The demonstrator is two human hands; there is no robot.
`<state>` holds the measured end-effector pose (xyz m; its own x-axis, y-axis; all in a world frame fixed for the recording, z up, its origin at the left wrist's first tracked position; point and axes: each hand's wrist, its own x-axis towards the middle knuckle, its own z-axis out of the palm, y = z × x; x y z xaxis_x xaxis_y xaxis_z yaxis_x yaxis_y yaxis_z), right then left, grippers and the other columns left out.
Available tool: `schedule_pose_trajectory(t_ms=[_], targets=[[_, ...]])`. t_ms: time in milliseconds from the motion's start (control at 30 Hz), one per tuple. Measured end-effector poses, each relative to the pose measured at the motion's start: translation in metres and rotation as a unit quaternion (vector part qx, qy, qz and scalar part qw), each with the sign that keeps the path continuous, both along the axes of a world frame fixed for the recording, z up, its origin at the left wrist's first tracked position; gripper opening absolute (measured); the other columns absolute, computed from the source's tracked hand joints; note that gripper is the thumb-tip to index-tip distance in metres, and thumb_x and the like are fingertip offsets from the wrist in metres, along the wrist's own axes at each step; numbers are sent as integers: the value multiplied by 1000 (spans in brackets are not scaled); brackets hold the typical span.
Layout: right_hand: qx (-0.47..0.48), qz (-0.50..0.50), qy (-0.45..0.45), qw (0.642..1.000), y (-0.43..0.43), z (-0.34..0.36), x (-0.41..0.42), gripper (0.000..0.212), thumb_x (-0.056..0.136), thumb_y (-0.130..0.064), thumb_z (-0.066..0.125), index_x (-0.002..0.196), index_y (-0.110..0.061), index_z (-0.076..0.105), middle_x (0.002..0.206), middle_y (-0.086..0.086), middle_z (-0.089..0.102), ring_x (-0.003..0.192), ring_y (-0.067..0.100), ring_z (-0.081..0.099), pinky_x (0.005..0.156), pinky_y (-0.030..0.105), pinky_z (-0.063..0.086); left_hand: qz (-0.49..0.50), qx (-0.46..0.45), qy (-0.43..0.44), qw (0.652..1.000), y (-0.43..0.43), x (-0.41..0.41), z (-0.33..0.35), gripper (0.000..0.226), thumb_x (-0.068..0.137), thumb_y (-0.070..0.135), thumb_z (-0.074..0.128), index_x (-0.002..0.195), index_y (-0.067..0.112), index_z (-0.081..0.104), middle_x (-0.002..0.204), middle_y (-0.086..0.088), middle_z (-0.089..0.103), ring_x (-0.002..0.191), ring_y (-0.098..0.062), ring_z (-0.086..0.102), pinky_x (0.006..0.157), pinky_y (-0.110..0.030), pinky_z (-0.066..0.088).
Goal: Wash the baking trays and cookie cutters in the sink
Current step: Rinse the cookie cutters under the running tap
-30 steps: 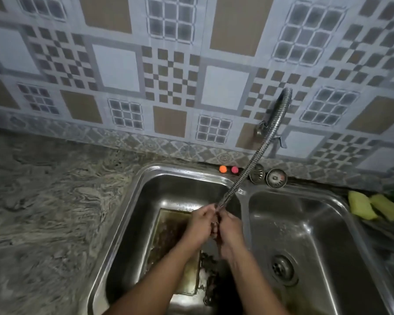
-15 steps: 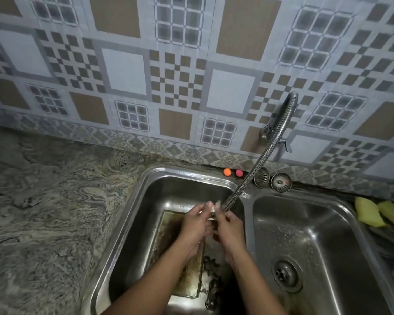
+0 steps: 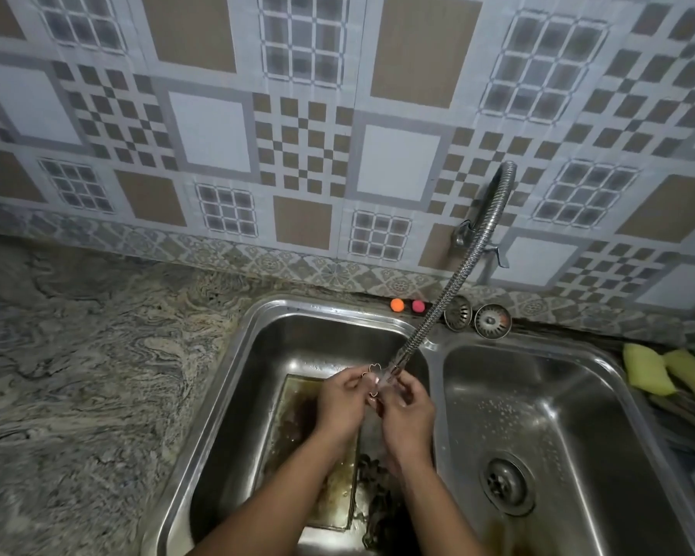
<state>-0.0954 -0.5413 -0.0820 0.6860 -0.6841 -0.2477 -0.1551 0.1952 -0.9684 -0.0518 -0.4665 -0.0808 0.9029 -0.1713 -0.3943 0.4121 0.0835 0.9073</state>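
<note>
Pinching a small, thin, scalloped metal cookie cutter (image 3: pixel 372 373) by its left edge, the left hand (image 3: pixel 340 403) holds it over the left basin of the stainless steel double sink (image 3: pixel 233 375), right at the mouth of the flexible ribbed metal tap hose (image 3: pixel 450 282) slanting down from the far tiled wall. The right hand (image 3: pixel 408 415) meets it from the right, fingers curled and seemingly pinching the same cutter. Beneath both hands and apart from them, a rectangular metal baking tray (image 3: pixel 338 499) lies flat on the basin floor in brownish water, a dark tangled heap (image 3: pixel 378 511) just to its right.
</note>
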Motion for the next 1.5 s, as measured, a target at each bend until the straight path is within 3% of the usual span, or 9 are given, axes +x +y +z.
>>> schedule_pose_trajectory(t_ms=[167, 267, 467, 600, 767, 967, 1167, 1333, 1500], targets=[[-267, 72, -24, 961, -4, 1, -7, 24, 85, 1, 65, 84, -22, 69, 85, -5, 66, 76, 4, 63, 68, 22, 49, 24, -7, 61, 998, 3, 2, 1, 12, 81, -7, 73, 86, 3, 67, 72, -10, 70, 62, -16, 64, 53, -24, 53], [-229, 89, -61, 967, 1, 4, -11, 21, 88, -2, 66, 99, -17, 74, 100, -9, 70, 92, 0, 66, 77, 15, 52, 61, -87, 130, 986, -1, 6, 6, 19, 84, -18, 61, 82, 0, 65, 81, -21, 69, 73, -29, 66, 56, -27, 56], [-234, 61, 44, 969, -6, -10, -9, 28, 94, -30, 62, 117, -16, 67, 97, -4, 73, 86, 4, 68, 78, 28, 56, 11, 16, 58, 998, -3, -4, -4, 8, 87, -1, 68, 81, 1, 73, 80, -24, 74, 66, -25, 66, 65, -39, 57], [-283, 95, 79, 951, -16, -5, -4, 21, 96, -22, 60, 107, -12, 74, 93, -2, 75, 77, 2, 64, 66, 5, 43, -38, 70, 2, 997, 2, -5, -6, 5, 86, 7, 72, 87, 8, 67, 65, -9, 68, 46, -13, 57, 44, -23, 44], [-209, 151, 11, 966, -16, 3, -8, 13, 91, -18, 67, 81, -17, 76, 69, -7, 71, 60, -3, 60, 59, 14, 44, -19, 109, -82, 990, 9, 2, -5, 11, 88, 5, 71, 82, 13, 73, 70, -7, 72, 51, -15, 61, 50, -31, 51], [-95, 104, 14, 990, -14, 0, -3, 18, 91, -19, 65, 74, -17, 64, 71, -2, 65, 63, 7, 56, 66, 28, 45, 21, -30, 0, 999, 4, -1, 3, 24, 94, -3, 54, 104, 7, 73, 81, -6, 75, 62, -9, 64, 57, -20, 51], [-229, 86, 19, 969, -4, 7, -3, 20, 99, -16, 51, 81, -18, 56, 93, 11, 50, 76, -3, 50, 66, 11, 38, 22, -83, 60, 995, -1, -2, 1, 17, 90, 14, 70, 97, -2, 69, 82, -13, 73, 60, -9, 64, 54, -20, 51], [-116, 64, -43, 990, 12, 4, -4, 15, 87, -16, 72, 101, -20, 68, 104, 0, 62, 85, -5, 64, 70, 8, 48, 90, -181, 125, 971, -4, 0, 6, 19, 100, 10, 52, 100, 1, 69, 90, -22, 72, 68, -24, 69, 56, -29, 59], [-125, 14, -35, 991, 12, 5, 2, 16, 92, -14, 65, 82, -23, 73, 96, 8, 60, 78, -2, 62, 69, 11, 48, 32, -80, 68, 994, -1, -8, 6, 27, 99, 32, 58, 88, 14, 74, 68, -5, 69, 56, -13, 60, 50, -23, 45]])
